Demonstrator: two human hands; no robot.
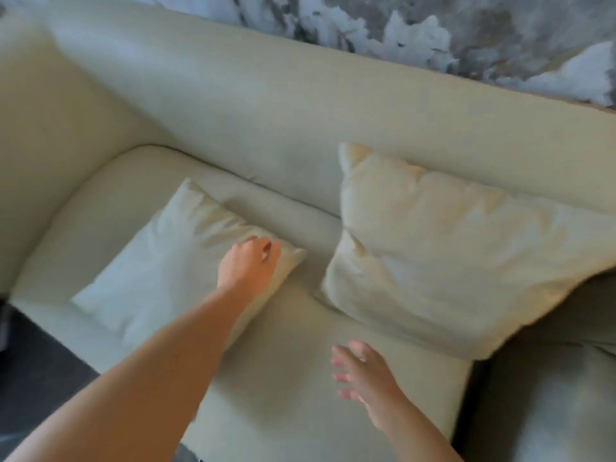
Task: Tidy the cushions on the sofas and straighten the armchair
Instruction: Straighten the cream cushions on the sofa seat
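A person's left hand (248,261) closes its fingers on the near corner of a small cream square cushion (173,261) lying flat on the pale sofa seat (283,378), apparently to stand it beside the larger propped cream cushion (450,261), while the right hand (366,378) hovers open, fingers spread

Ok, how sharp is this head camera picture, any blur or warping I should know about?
Head view: soft throughout, with motion blur strongest on the right hand and the large cushion; the left hand on the small cushion is somewhat clearer; wide-angle bending curves the sofa back; lighting even, no glare.
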